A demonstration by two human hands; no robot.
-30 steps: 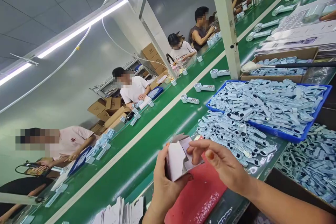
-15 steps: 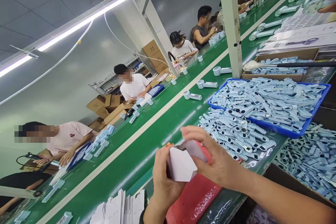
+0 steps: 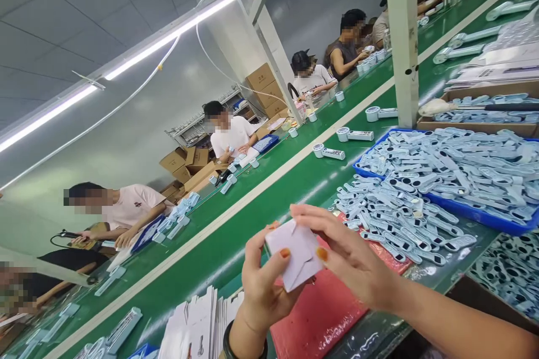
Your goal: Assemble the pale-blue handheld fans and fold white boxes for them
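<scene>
A small white carton [image 3: 293, 251] is held up over the red mat [image 3: 320, 314], its folded end flaps facing the camera. My left hand [image 3: 267, 277] is wrapped round its left side, with the thumb on the end face. The fingers of my right hand [image 3: 349, 255] rest on the carton's top and right edge, the thumb on the flaps. Flat white cartons [image 3: 193, 325] stand stacked left of my left hand. Beyond my right hand lies a heap of light-blue handle parts [image 3: 391, 213].
A blue tray [image 3: 475, 216] full of light-blue parts stands at the right, beside a metal post [image 3: 402, 39]. A green conveyor [image 3: 202, 241] runs diagonally past, carrying handheld devices [image 3: 356, 135]. Several people sit along its far side.
The carton's open end has become covered by folded flaps. My right hand has moved onto that end, and my left thumb now presses its face. The view has shifted left.
</scene>
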